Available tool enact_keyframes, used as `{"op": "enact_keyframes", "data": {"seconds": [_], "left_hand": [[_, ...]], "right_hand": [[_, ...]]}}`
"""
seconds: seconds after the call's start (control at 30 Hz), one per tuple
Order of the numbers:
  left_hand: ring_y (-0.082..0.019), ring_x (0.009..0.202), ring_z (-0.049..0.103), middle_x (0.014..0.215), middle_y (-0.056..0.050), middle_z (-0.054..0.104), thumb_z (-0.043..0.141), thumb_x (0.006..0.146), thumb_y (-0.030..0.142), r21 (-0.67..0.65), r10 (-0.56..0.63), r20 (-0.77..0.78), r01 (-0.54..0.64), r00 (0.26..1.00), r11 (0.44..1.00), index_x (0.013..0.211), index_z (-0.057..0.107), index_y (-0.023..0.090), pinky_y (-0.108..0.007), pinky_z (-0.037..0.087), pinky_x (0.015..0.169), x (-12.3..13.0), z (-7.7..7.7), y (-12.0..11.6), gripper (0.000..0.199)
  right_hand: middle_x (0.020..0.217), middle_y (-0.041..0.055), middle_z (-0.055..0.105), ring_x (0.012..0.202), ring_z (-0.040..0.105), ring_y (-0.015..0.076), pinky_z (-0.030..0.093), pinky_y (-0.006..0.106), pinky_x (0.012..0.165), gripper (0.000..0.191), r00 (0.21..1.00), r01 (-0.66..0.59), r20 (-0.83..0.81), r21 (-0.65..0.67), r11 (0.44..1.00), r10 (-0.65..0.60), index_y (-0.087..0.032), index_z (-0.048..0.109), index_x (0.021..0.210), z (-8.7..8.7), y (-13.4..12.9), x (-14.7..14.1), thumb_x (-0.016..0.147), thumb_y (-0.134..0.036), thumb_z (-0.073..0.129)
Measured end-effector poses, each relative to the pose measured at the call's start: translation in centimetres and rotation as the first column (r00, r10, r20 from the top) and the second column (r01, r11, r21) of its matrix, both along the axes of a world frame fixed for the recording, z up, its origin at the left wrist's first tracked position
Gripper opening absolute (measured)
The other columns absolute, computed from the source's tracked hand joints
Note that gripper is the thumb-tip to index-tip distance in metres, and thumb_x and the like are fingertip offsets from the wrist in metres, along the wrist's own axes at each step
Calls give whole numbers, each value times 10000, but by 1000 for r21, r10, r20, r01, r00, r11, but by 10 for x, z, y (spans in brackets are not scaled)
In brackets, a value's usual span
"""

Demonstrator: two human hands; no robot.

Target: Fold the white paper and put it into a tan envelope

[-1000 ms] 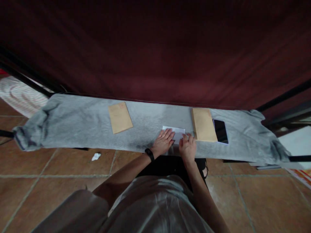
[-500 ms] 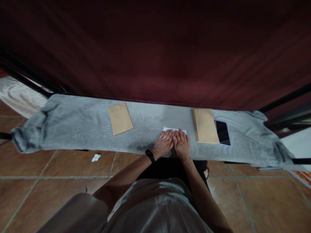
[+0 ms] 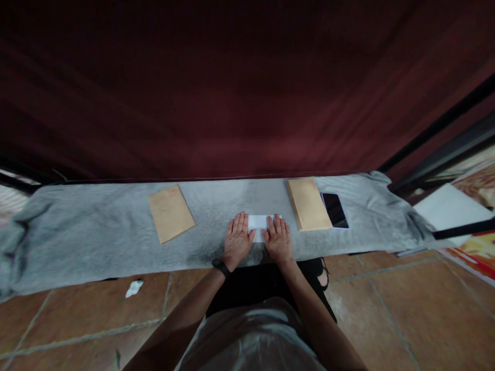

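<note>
A small white paper lies flat on the grey cloth in front of me. My left hand rests palm down at its left edge, fingers stretched out, with a dark band on the wrist. Over the paper's right part lies my right hand, also flat with its fingers apart. Between the two hands the middle of the paper shows. To the right sits a thick stack of brown envelopes, and a single brown envelope lies off to the left.
A dark-screened phone touches the stack's right side. The grey cloth covers a long narrow surface, with a dark red curtain behind it. A crumpled white scrap is on the tiled floor.
My hands have moved apart from touching each other, showing more of the white paper between them. The camera view has shifted and tilted, so the envelopes and phone appear further left.
</note>
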State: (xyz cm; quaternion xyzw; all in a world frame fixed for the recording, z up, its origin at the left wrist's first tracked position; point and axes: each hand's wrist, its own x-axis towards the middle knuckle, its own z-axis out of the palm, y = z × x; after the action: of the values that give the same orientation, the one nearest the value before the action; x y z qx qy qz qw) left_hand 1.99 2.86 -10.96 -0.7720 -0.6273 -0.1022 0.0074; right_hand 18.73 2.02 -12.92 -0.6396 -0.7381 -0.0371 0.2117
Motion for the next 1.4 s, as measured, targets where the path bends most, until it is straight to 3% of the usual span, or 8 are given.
{"op": "enact_keyframes", "data": {"seconds": [0.33,0.5,0.7,0.87,0.97,1.13,1.23,1.4], "left_hand": [[-284,1511,262,1597,-184,329,316,1016,428,27,-6,-11,6,1000,1000,1529,339,28,-495,230,1224,-2,-2,-1,651],[-281,1506,278,1593,-168,349,300,1017,467,43,-8,6,8,1000,999,1531,354,61,-491,238,1221,-5,-3,-1,657],[-295,1506,274,1585,-177,362,290,1025,459,58,0,30,-2,1000,998,1524,364,56,-503,238,1222,5,5,-1,646],[-246,1518,250,1607,-113,346,331,1025,433,52,-200,22,198,980,979,1537,356,119,-470,205,1245,27,12,-8,601],[-235,1513,263,1604,-108,352,349,1022,448,21,-223,25,222,975,975,1533,370,133,-455,226,1242,25,9,-11,600],[-238,1515,256,1618,-90,325,365,1021,414,7,-206,29,206,978,979,1537,368,158,-461,241,1240,16,5,-12,577],[-246,1518,248,1616,-96,331,371,1017,413,8,-201,56,201,978,980,1533,373,158,-477,241,1239,16,5,-12,576],[-269,1509,270,1607,-166,331,381,1011,439,34,-150,207,146,967,989,1561,276,110,-484,305,1211,15,4,-15,650]], "right_hand": [[1544,219,417,1426,393,338,316,515,1142,513,1000,10,23,-5,1000,-10,-97,445,1492,7,0,-3,1042,-343,421],[1557,208,401,1431,384,336,300,533,1146,502,999,-39,21,16,999,39,-128,450,1491,8,-12,3,1039,-345,430],[1569,223,373,1418,395,360,315,536,1134,537,999,-16,37,37,999,14,-134,437,1502,6,-22,9,1025,-378,463],[1574,224,365,1423,383,353,287,521,1151,528,999,-24,48,1,1000,24,-114,447,1493,7,-23,8,1011,-330,463],[1563,204,395,1417,391,335,280,501,1153,503,997,-44,56,-42,998,47,-129,472,1477,11,-22,14,1007,-309,464],[1434,149,571,1343,475,287,284,472,1145,424,1000,-24,0,-135,991,25,-145,559,1397,25,1,26,1009,-237,416],[1400,146,599,1290,518,264,303,439,1133,417,999,-51,-21,-170,984,48,-129,568,1378,34,25,25,997,-191,411],[1258,132,664,1135,601,245,391,386,1045,371,996,-92,-15,-254,963,91,-170,645,1278,45,55,21,937,-138,503]]}}
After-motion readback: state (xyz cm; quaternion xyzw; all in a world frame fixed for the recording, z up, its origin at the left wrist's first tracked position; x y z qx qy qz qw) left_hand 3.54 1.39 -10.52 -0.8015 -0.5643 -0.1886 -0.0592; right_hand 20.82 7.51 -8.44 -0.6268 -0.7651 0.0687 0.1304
